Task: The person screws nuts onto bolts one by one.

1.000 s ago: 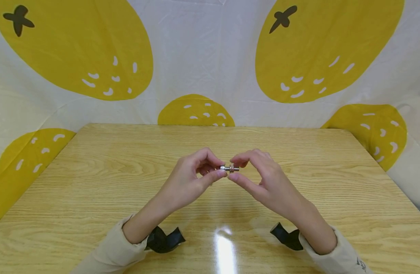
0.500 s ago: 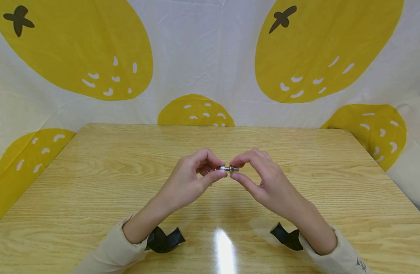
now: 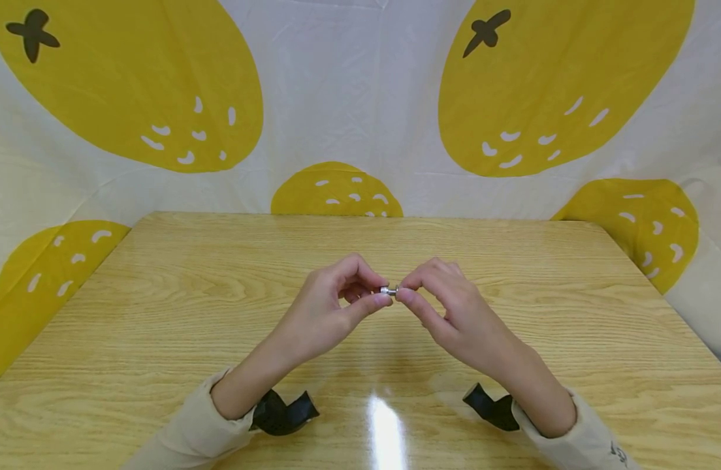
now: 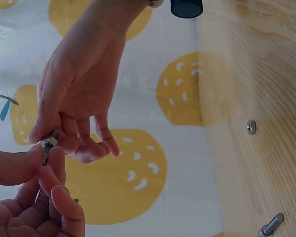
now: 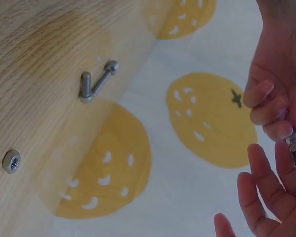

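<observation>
Above the table, my left hand (image 3: pixel 331 307) pinches a silver bolt (image 3: pixel 390 292) near its head between thumb and fingers. The bolt lies level, its threaded end pointing right. A hex nut (image 4: pixel 48 142) sits around the threads, with the bolt's tip showing past it in both wrist views. My right hand (image 3: pixel 457 310) pinches at the nut with thumb and index finger, which mostly cover the nut and tip in the head view. In the left wrist view, the right thumb and index finger lie on either side of the nut.
Both wrist views show a loose nut (image 5: pixel 11 161) on the wooden table (image 3: pixel 219 261). Two more bolts, one of them an upright bolt (image 5: pixel 86 86), rest together in the right wrist view. A white cloth (image 3: pixel 349 98) with yellow fruit print hangs behind the table.
My right thumb and index finger have closed in from around the nut and now cover it and the bolt's tip in the head view. The left hand stays almost still.
</observation>
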`<state>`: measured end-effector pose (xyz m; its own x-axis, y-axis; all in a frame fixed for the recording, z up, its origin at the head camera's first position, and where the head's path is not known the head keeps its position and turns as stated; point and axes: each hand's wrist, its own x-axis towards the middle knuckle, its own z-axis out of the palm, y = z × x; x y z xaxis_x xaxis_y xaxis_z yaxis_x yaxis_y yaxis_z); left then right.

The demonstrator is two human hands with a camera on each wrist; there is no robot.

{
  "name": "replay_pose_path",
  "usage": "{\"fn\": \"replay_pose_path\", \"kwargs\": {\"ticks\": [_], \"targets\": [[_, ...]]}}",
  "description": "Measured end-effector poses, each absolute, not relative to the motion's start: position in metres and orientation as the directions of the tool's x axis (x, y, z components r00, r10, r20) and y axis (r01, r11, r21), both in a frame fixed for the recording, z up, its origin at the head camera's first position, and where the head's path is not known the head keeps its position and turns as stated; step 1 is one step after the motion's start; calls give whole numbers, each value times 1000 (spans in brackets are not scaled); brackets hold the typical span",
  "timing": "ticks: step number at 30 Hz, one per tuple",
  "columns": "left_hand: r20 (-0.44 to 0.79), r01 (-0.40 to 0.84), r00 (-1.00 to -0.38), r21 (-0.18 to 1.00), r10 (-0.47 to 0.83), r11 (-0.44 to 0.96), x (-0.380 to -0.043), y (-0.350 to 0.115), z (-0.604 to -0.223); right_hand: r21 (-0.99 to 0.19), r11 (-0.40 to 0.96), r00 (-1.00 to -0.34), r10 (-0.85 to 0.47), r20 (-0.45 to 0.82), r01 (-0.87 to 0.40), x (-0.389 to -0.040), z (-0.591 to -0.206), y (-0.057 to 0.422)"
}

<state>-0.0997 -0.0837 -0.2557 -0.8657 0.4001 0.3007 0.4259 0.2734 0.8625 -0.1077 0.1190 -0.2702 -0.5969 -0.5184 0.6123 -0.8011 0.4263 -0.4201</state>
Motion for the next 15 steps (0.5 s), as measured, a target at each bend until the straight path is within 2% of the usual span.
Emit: {"fn": "replay_pose_path", "kwargs": {"ticks": [8, 15], "targets": [[297, 424, -867, 862, 401, 277, -100, -83, -256, -447, 450, -633, -501, 589, -773, -106, -268, 121], [302, 427, -865, 862, 400, 274, -100, -84, -256, -397, 409, -567, -513, 645, -822, -106, -265, 121]]}}
